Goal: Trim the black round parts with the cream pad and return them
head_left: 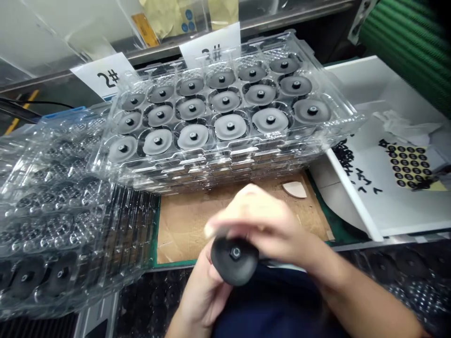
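Note:
My left hand [207, 291] grips a black round dish-shaped part [232, 270] from its side and underneath, its hollow face and central nut turned up towards me. Over the far rim of that part curls my right hand [260, 216], smeared by motion, its fingers and thumb touching the part's upper edge. Whatever lies under the right palm is hidden. Just beyond both hands stands a stack of clear plastic trays [243, 155]; the top one holds rows of similar black round parts [230, 126], each in its own pocket with its stud upward.
More clear trays [70, 197] are stacked at left. Brown cardboard [183, 225] covers the bench, with a pale offcut [295, 189] on it. At right, a white bin [391, 211] holds small black pieces [343, 155] and a sheet of round black stickers [408, 164]. Paper labels [105, 75] stand behind.

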Available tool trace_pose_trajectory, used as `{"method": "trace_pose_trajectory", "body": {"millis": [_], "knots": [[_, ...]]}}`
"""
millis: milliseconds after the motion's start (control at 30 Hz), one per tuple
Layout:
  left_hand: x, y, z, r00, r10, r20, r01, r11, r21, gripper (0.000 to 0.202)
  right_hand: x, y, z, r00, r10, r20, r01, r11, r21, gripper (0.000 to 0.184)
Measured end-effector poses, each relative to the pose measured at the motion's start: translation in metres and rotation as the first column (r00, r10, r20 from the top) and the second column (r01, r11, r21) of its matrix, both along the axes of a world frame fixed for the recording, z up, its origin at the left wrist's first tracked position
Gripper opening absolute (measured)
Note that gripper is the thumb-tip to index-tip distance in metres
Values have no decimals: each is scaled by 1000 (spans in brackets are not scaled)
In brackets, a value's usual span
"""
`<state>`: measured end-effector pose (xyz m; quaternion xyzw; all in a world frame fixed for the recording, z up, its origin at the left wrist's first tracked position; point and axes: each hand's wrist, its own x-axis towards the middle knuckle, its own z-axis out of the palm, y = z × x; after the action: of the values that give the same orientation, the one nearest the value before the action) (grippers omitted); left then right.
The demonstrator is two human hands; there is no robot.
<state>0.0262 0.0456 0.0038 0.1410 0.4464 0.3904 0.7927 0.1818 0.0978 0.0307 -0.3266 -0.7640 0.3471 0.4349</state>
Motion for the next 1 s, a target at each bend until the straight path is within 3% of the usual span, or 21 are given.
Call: {"method": "trace_pose_trajectory", "body": {"millis": [33,100,167,267,333,467,600,667,733,867,933,1000], "knots": [[-2,1,2,1000,1,30,0,1000,-13,51,3,3,-11,992,-126,20,128,982,-138,21],[-5,3,4,996,25,82,-24,999,-22,50,9,5,-39,940,-314,134,341,862,-375,27],[-9,4,2,993,69,99,-68,998,-6,53,13,-1,-72,919,-332,212,394,770,-502,37],[-12,6,-6,989,117,91,-117,993,-3,55,18,-22,-117,901,-336,273,432,747,-506,23],[-13,7,-11,986,145,87,-145,989,-6,53,20,-40,-135,869,-373,326,493,723,-485,24],[-11,10,-16,982,169,84,-170,985,0,53,20,-66,-147,820,-417,391,564,704,-432,33],[-6,12,-14,980,176,91,-178,984,17,57,22,-61,-151,769,-498,400,632,684,-364,32],[-3,12,-13,982,168,88,-172,984,35,57,25,-47,-144,770,-522,368,635,687,-354,29],[0,10,-12,984,159,76,-163,985,53,56,24,-34,-122,785,-532,316,618,701,-356,27],[5,5,-10,985,172,13,-172,981,87,63,7,-28,-47,837,-519,173,546,776,-316,25],[6,3,-9,987,159,-17,-158,986,54,58,-5,-33,-15,922,-375,99,387,899,-202,23],[5,2,-8,987,160,-31,-160,987,12,52,-14,-36,2,977,-177,122,200,956,-215,22]]}}
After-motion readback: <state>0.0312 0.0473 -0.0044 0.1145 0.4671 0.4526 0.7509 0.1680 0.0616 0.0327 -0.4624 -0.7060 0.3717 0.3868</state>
